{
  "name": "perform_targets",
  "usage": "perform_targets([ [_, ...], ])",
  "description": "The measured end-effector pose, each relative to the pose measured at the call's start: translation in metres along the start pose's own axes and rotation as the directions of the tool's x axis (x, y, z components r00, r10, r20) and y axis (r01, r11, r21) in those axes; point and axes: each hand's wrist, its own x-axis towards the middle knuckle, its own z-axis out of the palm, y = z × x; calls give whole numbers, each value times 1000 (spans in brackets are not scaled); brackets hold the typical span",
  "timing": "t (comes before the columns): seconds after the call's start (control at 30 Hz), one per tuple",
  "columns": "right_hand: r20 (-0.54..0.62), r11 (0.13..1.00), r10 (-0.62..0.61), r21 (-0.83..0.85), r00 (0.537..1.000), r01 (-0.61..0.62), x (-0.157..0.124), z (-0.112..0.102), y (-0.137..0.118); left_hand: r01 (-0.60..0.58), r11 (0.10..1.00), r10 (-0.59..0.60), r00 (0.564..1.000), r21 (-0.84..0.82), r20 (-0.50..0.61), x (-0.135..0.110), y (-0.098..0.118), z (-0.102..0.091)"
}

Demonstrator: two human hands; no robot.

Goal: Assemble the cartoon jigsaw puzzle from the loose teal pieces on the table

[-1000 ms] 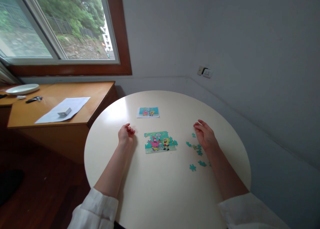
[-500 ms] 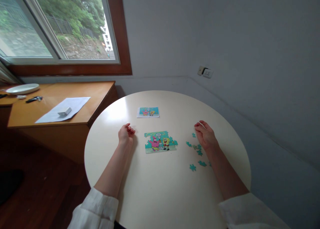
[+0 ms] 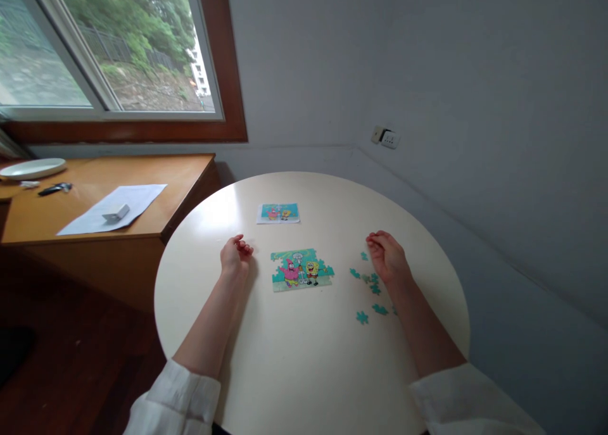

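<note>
A partly joined jigsaw puzzle with cartoon figures lies flat in the middle of the round table, its left and right edges ragged. To its left, my left hand rests on its side, fingers loosely curled and apart, with nothing visible in it. My right hand hovers over the right part of the table with thumb and fingertips pinched together; whatever may be between them is hidden. Below and beside it are several loose teal puzzle pieces, among them one piece nearer to me and another piece by the fingertips.
Behind the puzzle lies a small printed picture of the same scene on the white round table. A wooden desk on the left bears a paper sheet, a small white box and a white plate.
The whole view has shifted slightly, so everything sits a little farther left. My right thumb and fingertips have drawn closer together. The left hand and the puzzle look unchanged.
</note>
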Motion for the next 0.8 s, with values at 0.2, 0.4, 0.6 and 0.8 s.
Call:
perform_targets([
  [0.2,-101,998,4,66,995,3,1,-2,-3,2,1000,-2,1000,3,16,2,0,-2],
  [0.4,-139,999,-31,5,990,32,7,-8,1,7,1000,-7,1000,13,3,-1,2,1],
  [0.6,-91,999,-54,-14,994,53,7,-8,2,-7,1000,7,1000,28,18,2,0,-1],
  [0.8,-57,998,-60,-4,997,60,4,-5,0,-8,999,7,1000,32,10,3,0,-1],
])
